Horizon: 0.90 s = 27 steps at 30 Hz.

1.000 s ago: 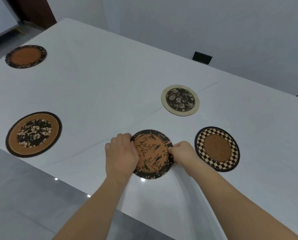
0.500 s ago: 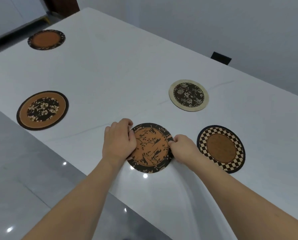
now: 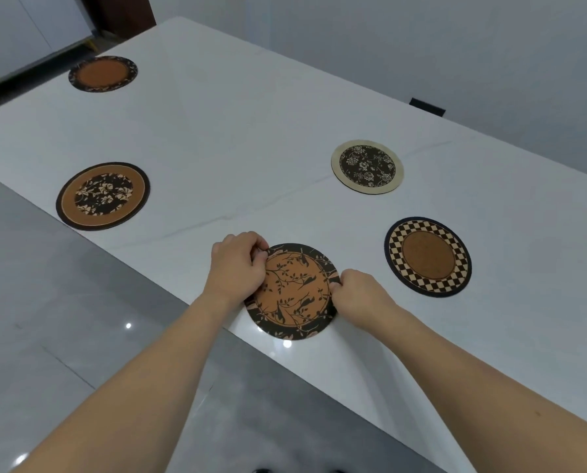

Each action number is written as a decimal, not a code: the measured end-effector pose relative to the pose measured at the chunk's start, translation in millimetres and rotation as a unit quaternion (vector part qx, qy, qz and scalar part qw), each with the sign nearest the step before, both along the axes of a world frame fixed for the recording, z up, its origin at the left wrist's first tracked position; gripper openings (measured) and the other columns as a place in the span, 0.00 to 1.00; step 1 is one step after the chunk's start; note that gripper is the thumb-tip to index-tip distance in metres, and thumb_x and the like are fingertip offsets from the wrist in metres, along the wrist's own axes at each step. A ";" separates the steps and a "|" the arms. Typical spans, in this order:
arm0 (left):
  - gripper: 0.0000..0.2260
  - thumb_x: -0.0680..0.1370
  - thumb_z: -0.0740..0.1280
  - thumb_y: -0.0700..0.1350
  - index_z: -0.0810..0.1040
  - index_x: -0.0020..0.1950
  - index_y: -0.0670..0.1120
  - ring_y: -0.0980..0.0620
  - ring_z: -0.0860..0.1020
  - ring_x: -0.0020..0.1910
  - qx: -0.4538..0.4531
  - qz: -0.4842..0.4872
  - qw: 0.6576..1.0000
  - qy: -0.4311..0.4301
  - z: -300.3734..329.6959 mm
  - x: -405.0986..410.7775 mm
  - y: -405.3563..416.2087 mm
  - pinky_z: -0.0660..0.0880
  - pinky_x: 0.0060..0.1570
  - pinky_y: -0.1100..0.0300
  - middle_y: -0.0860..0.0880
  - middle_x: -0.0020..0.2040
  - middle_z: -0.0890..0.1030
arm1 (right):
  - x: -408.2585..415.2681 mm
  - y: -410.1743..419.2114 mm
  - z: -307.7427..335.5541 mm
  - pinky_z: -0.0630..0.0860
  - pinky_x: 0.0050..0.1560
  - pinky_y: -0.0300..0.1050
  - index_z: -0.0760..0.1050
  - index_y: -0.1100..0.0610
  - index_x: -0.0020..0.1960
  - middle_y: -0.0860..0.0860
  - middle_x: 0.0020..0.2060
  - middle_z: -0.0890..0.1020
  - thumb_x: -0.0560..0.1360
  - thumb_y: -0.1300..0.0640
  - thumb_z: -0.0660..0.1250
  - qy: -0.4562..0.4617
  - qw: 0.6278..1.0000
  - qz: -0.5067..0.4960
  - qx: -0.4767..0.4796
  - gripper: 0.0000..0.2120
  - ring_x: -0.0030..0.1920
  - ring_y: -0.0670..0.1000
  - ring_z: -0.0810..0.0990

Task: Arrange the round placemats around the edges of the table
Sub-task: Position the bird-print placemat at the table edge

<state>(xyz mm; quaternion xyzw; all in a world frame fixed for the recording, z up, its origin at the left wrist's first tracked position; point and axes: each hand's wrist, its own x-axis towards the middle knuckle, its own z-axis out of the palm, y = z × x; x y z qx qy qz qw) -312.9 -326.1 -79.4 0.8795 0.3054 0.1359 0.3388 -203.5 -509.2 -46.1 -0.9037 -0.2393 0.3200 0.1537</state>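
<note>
We pinch the branch-pattern placemat (image 3: 294, 291) with both hands: our left hand (image 3: 237, 264) is curled onto its rim at ten o'clock, our right hand (image 3: 360, 295) closed on its rim at three o'clock. Its near part overhangs the near edge of the white bench (image 3: 251, 131). At two o'clock lies the checkered placemat (image 3: 428, 257), beyond it the cream-rimmed floral placemat (image 3: 367, 166). At ten o'clock sits the orange floral placemat (image 3: 103, 195), and farthest the dark-rimmed orange placemat (image 3: 103, 73).

Left hand (image 3: 238, 264) and right hand (image 3: 359, 295) both pinching.
</note>
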 end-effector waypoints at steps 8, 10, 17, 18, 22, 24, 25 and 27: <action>0.05 0.76 0.64 0.41 0.77 0.46 0.49 0.51 0.73 0.45 -0.038 -0.027 0.999 0.012 8.6 -16.9 -0.5 0.67 0.60 0.50 0.53 0.36 0.78 | -13.0 -7.3 -4.3 0.63 0.30 0.40 0.68 0.52 0.40 0.48 0.37 0.74 0.79 0.53 0.56 0.007 1.000 -0.008 0.026 0.10 0.37 0.46 0.73; 0.04 0.75 0.64 0.41 0.78 0.46 0.49 0.51 0.75 0.42 -0.042 -0.031 0.999 0.009 9.0 -19.4 -1.3 0.71 0.58 0.46 0.53 0.36 0.78 | -13.4 -8.4 -4.2 0.63 0.30 0.40 0.67 0.51 0.38 0.49 0.37 0.74 0.79 0.53 0.56 0.007 1.000 -0.005 0.029 0.11 0.37 0.46 0.73; 0.05 0.75 0.64 0.40 0.77 0.45 0.49 0.53 0.76 0.41 -0.060 -0.033 0.998 0.009 11.6 -22.0 -2.1 0.73 0.57 0.44 0.52 0.36 0.78 | -14.9 -10.1 -5.6 0.63 0.31 0.40 0.66 0.50 0.36 0.49 0.37 0.74 0.79 0.53 0.57 0.011 0.999 -0.002 0.034 0.12 0.36 0.46 0.72; 0.05 0.75 0.64 0.40 0.77 0.45 0.49 0.53 0.75 0.41 -0.060 -0.033 0.998 0.009 12.2 -22.2 -2.4 0.73 0.57 0.44 0.53 0.36 0.78 | -15.0 -10.2 -5.8 0.63 0.31 0.40 0.66 0.50 0.36 0.49 0.37 0.74 0.79 0.53 0.57 0.011 0.999 -0.002 0.034 0.12 0.36 0.46 0.72; 0.05 0.74 0.64 0.39 0.77 0.44 0.49 0.56 0.75 0.40 -0.065 -0.034 0.997 0.009 13.3 -22.5 -2.3 0.72 0.57 0.44 0.54 0.34 0.77 | -14.4 -10.3 -7.2 0.62 0.31 0.40 0.65 0.50 0.36 0.48 0.37 0.74 0.79 0.53 0.58 0.008 1.000 0.003 0.029 0.13 0.36 0.46 0.72; 0.05 0.74 0.64 0.39 0.77 0.44 0.49 0.56 0.75 0.39 -0.064 -0.036 0.997 0.011 13.6 -22.4 -2.1 0.72 0.57 0.44 0.54 0.33 0.77 | -14.2 -10.7 -7.4 0.62 0.31 0.40 0.66 0.50 0.36 0.48 0.36 0.74 0.79 0.53 0.58 0.009 1.000 0.006 0.029 0.13 0.36 0.45 0.72; 0.05 0.74 0.64 0.39 0.77 0.44 0.48 0.56 0.75 0.39 -0.063 -0.039 0.997 0.012 13.8 -22.3 -2.0 0.72 0.57 0.43 0.54 0.33 0.77 | -14.1 -11.0 -7.5 0.62 0.31 0.40 0.65 0.50 0.36 0.48 0.36 0.74 0.79 0.53 0.58 0.008 1.000 0.007 0.029 0.13 0.35 0.45 0.72; 0.05 0.74 0.64 0.39 0.77 0.44 0.48 0.55 0.75 0.39 -0.062 -0.041 0.997 0.014 14.3 -22.2 -1.8 0.73 0.57 0.43 0.53 0.34 0.77 | -13.8 -11.2 -7.4 0.63 0.31 0.40 0.65 0.50 0.35 0.48 0.36 0.74 0.79 0.53 0.58 0.007 1.000 0.008 0.028 0.13 0.35 0.45 0.72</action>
